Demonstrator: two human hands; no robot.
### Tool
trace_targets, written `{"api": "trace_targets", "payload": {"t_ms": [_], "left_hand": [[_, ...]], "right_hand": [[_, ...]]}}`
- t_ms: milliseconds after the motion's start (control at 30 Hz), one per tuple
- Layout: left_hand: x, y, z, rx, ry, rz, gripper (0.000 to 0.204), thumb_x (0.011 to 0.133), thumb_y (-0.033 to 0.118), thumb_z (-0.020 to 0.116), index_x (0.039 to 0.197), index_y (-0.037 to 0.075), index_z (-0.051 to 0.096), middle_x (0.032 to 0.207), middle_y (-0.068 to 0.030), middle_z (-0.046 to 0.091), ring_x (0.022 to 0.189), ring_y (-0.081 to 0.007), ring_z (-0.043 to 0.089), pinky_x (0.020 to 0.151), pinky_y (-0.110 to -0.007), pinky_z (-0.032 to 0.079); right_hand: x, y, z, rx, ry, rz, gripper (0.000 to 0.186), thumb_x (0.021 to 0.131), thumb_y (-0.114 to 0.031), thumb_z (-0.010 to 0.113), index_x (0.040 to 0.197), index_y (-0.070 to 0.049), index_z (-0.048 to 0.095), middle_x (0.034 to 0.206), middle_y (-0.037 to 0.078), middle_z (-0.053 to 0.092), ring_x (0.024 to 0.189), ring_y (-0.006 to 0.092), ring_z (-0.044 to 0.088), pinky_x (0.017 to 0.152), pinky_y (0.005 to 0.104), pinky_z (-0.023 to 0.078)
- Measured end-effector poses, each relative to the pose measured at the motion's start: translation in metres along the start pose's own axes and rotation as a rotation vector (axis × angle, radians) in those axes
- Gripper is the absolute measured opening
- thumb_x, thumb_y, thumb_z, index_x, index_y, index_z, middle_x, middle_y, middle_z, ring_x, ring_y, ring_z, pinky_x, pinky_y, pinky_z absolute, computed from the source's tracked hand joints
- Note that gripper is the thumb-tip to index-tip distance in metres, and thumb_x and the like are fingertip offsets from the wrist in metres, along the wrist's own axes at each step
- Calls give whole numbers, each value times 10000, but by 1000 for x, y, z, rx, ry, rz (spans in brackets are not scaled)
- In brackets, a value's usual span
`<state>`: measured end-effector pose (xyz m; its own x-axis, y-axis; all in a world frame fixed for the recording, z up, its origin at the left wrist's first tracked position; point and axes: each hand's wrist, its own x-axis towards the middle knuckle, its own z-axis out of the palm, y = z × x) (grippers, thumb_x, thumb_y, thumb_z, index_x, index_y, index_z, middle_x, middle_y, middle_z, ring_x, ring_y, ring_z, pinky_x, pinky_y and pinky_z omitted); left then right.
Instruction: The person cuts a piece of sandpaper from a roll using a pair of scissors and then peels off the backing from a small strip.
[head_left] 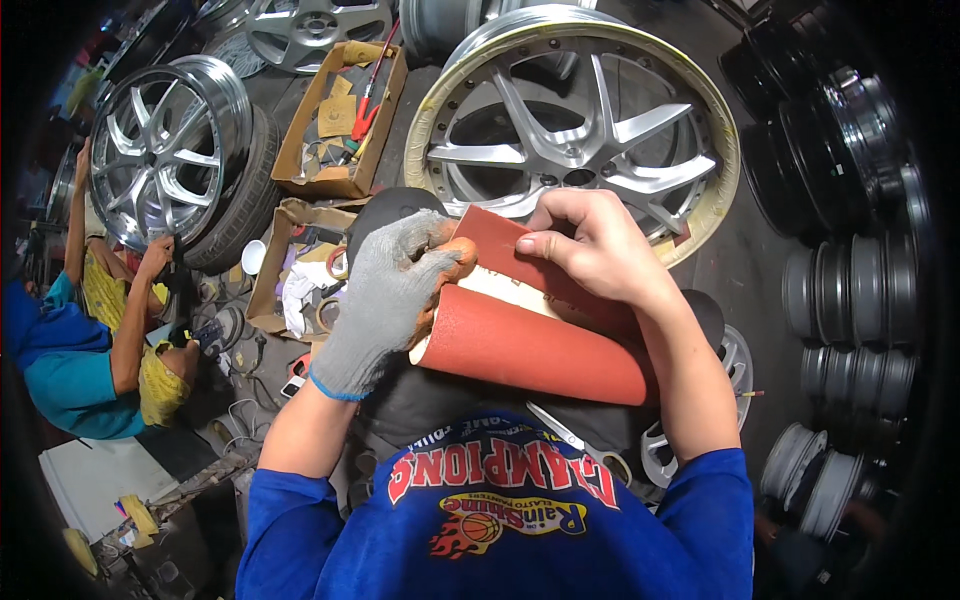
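Sandpaper's place: the sheet of sandpaper (540, 345) is held over the person's lap, its loose flap between the two hands and its curled part nearer the body, below the fingers and between the forearms.
Left hand: gloved in grey, the left hand (375, 290) pinches the left edge of the flap between thumb and fingers; the glove's fingertips look orange-brown.
Right hand: bare, the right hand (595, 245) pinches the far right part of the flap, thumb flat on the red face and fingers bent behind it.
Sandpaper's look: brick red and grainy outside, cream with some print on the back, bowed into a loose roll with an open left end.
Scissors: the scissors (553, 424) lie close to the shirt, on the near side of the roll.
Wheel: a large silver wheel (575, 158), tape around its rim, lies beyond the hands.
Boxes: a cardboard box (322, 186) of scraps stands at far left.
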<state>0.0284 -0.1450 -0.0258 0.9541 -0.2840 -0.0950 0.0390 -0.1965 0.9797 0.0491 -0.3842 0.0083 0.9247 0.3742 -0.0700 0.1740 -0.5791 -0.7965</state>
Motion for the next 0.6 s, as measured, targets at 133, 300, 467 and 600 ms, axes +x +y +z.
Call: {"api": "trace_targets", "payload": {"t_ms": [133,300,467,600], "left_hand": [[0,-4,4,-2,45,19,223,914,146,652,1027,-42,689,834,-81,684,758,-100,584,704,-280,486],[2,2,2,39,20,30,241,902,164,658,1032,-35,694,818,-89,688,750,-120,605,698,-292,492],[6,10,-1,239,11,34,255,892,175,677,1032,-36,699,801,-106,690,729,-136,625,679,-300,500],[12,8,-3,225,-23,34,265,890,184,692,1042,-33,706,806,-103,693,735,-136,636,678,-303,504]], "right_hand": [[2,-3,-3,-11,-51,78,232,823,-176,783,854,23,668,747,90,656,669,129,577,593,305,445],[5,5,11,-9,49,-117,248,822,-195,777,827,25,664,702,118,639,628,174,592,598,345,459],[8,-2,22,-84,110,-1,257,798,-198,787,785,23,657,681,155,625,595,256,589,593,367,462],[9,-2,21,-90,138,-27,240,793,-176,788,773,18,648,670,159,605,596,271,581,591,374,455]]}}
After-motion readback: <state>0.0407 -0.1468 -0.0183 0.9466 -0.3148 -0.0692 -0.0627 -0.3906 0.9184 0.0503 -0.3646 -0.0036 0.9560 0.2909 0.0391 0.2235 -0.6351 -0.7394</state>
